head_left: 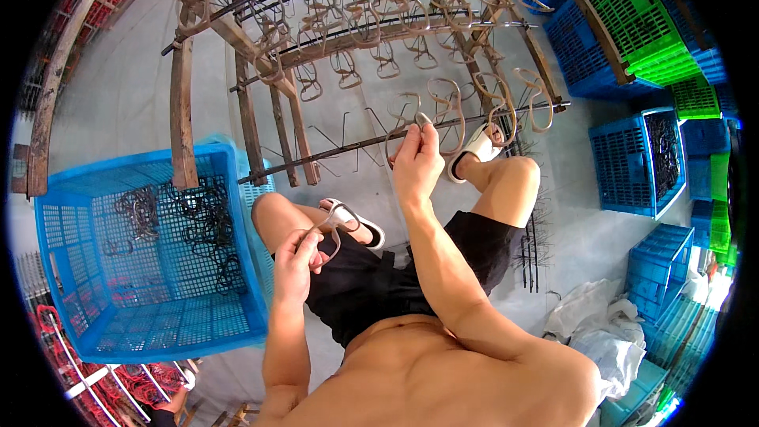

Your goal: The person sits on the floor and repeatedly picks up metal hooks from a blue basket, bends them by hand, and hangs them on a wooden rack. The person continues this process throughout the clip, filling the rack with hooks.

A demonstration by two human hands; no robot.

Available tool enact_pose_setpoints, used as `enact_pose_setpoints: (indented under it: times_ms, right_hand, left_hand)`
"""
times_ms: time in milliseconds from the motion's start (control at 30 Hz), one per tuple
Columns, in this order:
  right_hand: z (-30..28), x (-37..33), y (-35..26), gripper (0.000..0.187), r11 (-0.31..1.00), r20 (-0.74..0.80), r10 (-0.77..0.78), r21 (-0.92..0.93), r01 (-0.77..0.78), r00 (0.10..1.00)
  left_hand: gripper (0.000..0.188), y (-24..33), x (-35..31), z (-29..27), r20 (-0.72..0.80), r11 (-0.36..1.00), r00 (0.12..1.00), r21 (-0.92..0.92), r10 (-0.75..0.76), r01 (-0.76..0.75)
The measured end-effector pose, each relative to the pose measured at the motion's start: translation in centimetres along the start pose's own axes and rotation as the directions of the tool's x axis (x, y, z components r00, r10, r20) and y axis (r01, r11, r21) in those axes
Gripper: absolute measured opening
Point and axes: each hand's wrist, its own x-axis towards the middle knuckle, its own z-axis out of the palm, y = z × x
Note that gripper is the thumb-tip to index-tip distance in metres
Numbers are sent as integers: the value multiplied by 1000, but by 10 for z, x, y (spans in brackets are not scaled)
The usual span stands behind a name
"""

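In my left hand [294, 266], a brown looped frame [335, 231], shaped much like an eyeglass frame, is pinched between thumb and fingers above my left thigh. My right hand [417, 160] is closed at the lowest dark metal rod [348, 147], its fingertips on another brown looped frame [393, 143] beside the rod. Bent wire hooks [344, 128] stick out along this rod. Several similar frames [447, 115] hang on its right part, close to my right hand. The grip of the right fingertips is partly hidden.
A wooden rack [245, 111] carries more rods hung with frames ahead. At left, a blue plastic basket [150, 300] holds dark looped pieces. Blue and green crates [632, 162] stand along the right, near white plastic sheeting [605, 340]. Another person's arm [170, 405] shows at lower left.
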Motion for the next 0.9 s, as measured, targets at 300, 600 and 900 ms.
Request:
enact_pose_setpoints:
  times_ms: [300,600,900]
  right_hand:
    - [1,6,2,20,996,-57,3,-92,-8,998]
    - [3,3,5,28,993,-79,-44,-115,35,996]
    - [10,10,16,27,949,78,145,270,-161,986]
  left_hand:
    - [18,-2,-5,1,-26,999,1000,-48,0,-1]
    - [18,1,-8,3,-13,993,998,-106,57,-58]
    - [18,-1,-6,8,-4,994,999,-105,40,-40]
